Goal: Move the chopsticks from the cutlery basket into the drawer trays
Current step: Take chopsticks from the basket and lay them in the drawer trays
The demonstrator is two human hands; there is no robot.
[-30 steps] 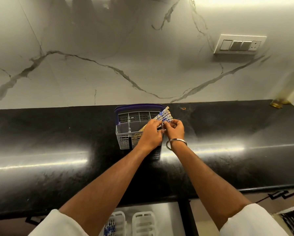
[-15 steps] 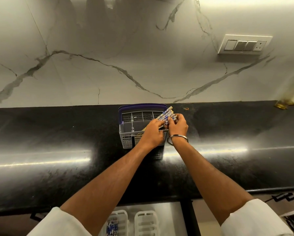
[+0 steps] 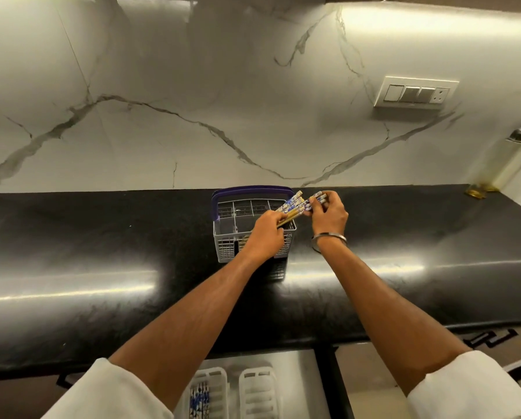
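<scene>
Since a second ago, right hand (image 3: 328, 214) has drawn rightward, its grip pinching chopstick tops. Left hand (image 3: 265, 234) clasps the chopsticks (image 3: 292, 207) over the cutlery basket (image 3: 226, 237) on the bench (image 3: 102, 237); lower ends are hidden. Drawer trays (image 3: 253, 391) are cut off below.

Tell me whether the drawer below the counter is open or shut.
Open: the drawer is pulled out under the counter edge, exposing two white trays, with chopsticks in the left one.

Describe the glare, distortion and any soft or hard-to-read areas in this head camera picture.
Head view: bright glare streaks run along the black countertop; wide-angle bending curves its edge and the marble wall; the chopsticks between left hand and right hand look slightly soft; the drawer trays sit dim.
</scene>
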